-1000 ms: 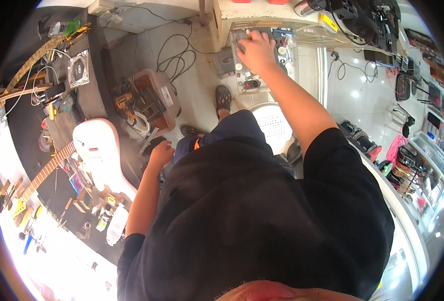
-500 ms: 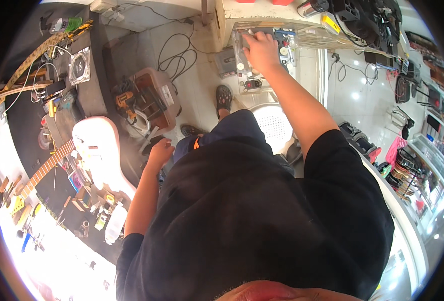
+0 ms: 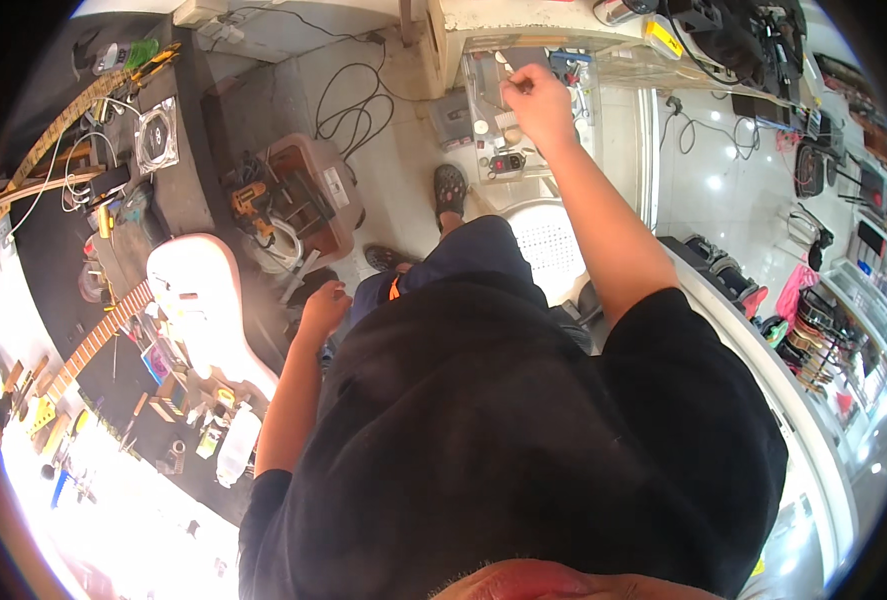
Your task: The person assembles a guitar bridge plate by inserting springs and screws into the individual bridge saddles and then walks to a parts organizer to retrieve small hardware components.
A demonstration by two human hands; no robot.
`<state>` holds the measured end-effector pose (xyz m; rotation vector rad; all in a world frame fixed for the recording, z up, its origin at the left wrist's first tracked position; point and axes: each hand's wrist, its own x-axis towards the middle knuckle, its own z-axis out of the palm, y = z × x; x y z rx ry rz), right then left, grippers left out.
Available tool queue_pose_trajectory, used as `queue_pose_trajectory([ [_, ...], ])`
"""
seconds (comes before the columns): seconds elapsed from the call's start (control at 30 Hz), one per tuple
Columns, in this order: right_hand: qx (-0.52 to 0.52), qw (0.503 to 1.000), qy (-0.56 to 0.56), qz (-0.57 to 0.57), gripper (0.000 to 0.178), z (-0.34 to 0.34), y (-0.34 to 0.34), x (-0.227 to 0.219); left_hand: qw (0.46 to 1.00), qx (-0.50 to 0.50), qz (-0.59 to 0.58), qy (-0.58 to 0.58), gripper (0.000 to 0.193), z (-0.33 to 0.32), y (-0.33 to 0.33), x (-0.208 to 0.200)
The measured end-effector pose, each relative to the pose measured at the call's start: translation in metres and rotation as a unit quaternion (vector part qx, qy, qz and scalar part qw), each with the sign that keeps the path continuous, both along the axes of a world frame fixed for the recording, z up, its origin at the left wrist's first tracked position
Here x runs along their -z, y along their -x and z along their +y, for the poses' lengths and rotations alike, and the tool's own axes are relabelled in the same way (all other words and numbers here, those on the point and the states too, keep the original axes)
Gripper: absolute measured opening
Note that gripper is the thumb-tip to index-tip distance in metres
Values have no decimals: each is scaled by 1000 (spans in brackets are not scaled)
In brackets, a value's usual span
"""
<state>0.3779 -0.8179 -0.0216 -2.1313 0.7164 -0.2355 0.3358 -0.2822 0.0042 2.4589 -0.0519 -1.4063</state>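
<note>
My right hand point(image 3: 540, 98) is over an open drawer point(image 3: 485, 90) at the top middle, thumb and fingers pinched together. What they hold, if anything, is too small to make out. Small parts lie in the drawer, among them a dark piece with a red spot point(image 3: 506, 163), round pale pieces and a blue item point(image 3: 566, 66). Beside my left thigh, my left hand point(image 3: 325, 308) hangs with loosely curled fingers a little apart, nothing visible in it. The nearest thing on the bench to it is a pale electric guitar point(image 3: 198, 290).
A white perforated stool point(image 3: 548, 250) stands between me and the drawer. On the floor at the left are a plastic bin point(image 3: 328, 205) with a yellow drill point(image 3: 251, 205) and a loose black cable point(image 3: 348, 120). The dark workbench point(image 3: 178, 185) runs down the left side.
My right hand has lifted back from the drawer's far part, toward me and slightly right, its fingers drawing into a pinch. My left hand stays by my side.
</note>
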Motion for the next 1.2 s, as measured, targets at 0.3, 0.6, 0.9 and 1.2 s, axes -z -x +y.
queue_pose_trajectory([
  [0.3,159,805,-554,-139,18,5,39,-38,998,55,9,13,49,3,-1,20],
  [0.6,60,714,-651,-252,20,4,49,-70,997,74,-8,38,47,-31,-23,14],
  [0.9,62,826,-528,-187,13,-7,51,-59,995,80,-9,53,47,-40,-23,12],
  [1.2,-135,980,143,-20,13,-13,19,7,995,91,3,31,46,-22,-15,25],
])
